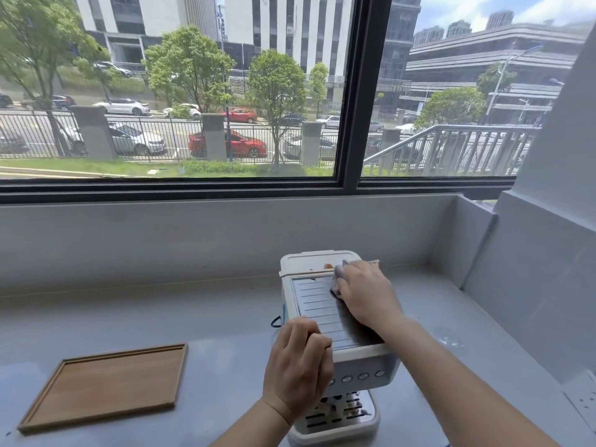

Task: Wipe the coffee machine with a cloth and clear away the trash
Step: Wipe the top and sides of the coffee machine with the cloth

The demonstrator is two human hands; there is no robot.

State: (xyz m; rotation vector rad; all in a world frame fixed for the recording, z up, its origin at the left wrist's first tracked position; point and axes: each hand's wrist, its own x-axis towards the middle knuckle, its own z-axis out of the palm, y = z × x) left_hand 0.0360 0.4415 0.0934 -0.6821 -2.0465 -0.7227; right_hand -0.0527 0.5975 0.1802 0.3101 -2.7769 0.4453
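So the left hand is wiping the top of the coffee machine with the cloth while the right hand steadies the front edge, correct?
Not quite: the hands are swapped. In the head view the right hand presses the cloth on top of the coffee machine, while the left hand steadies the front edge.

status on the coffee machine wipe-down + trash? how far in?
Done: nothing clearly finished. In hand: the right hand presses a cloth on top of the coffee machine, while the left hand steadies its front corner. Left: a brown spot on the rear lid, and scraps on the drip tray.
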